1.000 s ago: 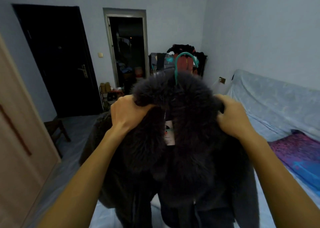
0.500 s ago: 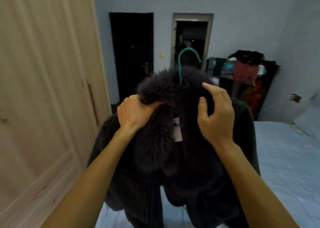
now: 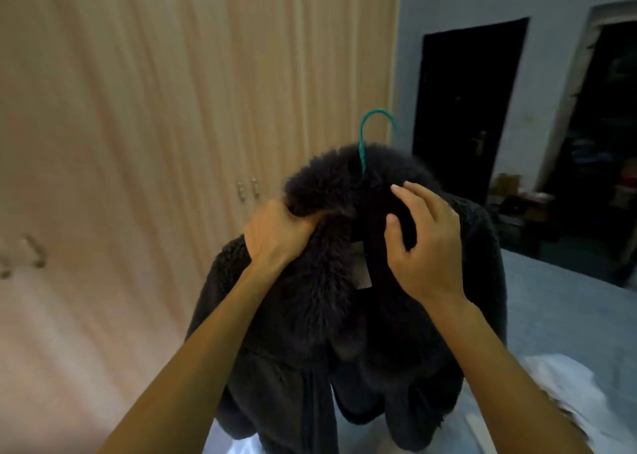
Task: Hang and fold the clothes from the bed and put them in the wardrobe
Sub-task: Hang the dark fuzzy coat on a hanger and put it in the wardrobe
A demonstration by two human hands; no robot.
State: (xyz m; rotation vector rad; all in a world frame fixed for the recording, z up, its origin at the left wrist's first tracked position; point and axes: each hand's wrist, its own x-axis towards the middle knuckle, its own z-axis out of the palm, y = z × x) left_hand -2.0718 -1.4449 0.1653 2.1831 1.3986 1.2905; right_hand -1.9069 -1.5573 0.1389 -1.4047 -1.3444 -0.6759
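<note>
One coat (image 3: pixel 344 333), dark and fleecy, held upright at chest height in front of the wardrobe (image 3: pixel 155 109); one fur collar (image 3: pixel 320 191) round its neck; one hanger (image 3: pixel 369 128), of which I see only the green hook, standing clear above the collar; one pale tag (image 3: pixel 362 271) inside the neck.

Two hands, counted. The left hand (image 3: pixel 275 233) is clenched on the left end of the collar, fingers buried in the fur. The right hand (image 3: pixel 424 243) is spread and slack, gripping nothing; its fingertips (image 3: pixel 400 189) lie at the neck just below the hook, and through the blur I think they touch the fur rather than hover.

Edges and room: the wardrobe fills the left half of my view, its doors closed; four small handles (image 3: pixel 255 187) in two pairs, one pair near the left hand, one blurred at far left. Open air lies between coat and doors. The wardrobe's right edge runs down just behind the hook.

Surroundings: one bed (image 3: pixel 568 309) under the hem of the coat and off to the right; one crumpled white cloth (image 3: pixel 558 378) on it beside the right forearm; one dark closed door (image 3: pixel 465 109) in the far wall; one open doorway (image 3: pixel 606 143) at far right, with clutter on the floor inside.
</note>
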